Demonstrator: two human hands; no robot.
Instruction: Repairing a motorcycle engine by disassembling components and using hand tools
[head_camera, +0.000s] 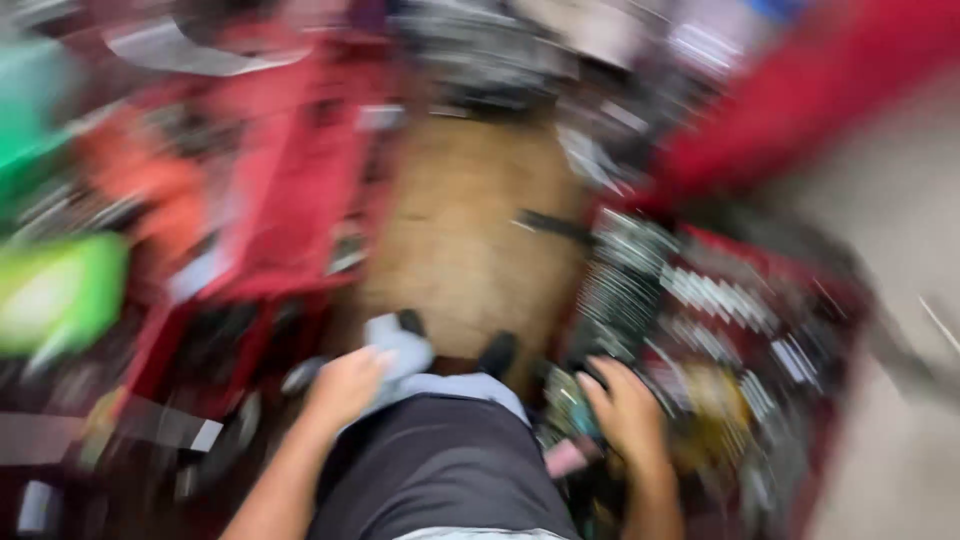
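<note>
The right hand's grip reaches into a red tray of small metal tool bits, clasp unclear through blur; probably hard, light, loose, best pinched singly; left hand hangs half-curled, empty

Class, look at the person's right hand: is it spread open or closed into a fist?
Spread open: the right hand shows separate fingers reaching over the blurred red drawer of tools. Whether it grips anything, cannot tell.

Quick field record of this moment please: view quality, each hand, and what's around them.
view: heavily motion-blurred, looking down
left hand: hangs free over the person's legs, holds nothing visible
right hand: reaches into the red tool drawer, fingers spread over blurred tools; grasp cannot be told
drawer contents: rows of metal sockets, detail unreadable
floor: brown, between red tool cabinet on the left and drawer
left edge: green object
</note>
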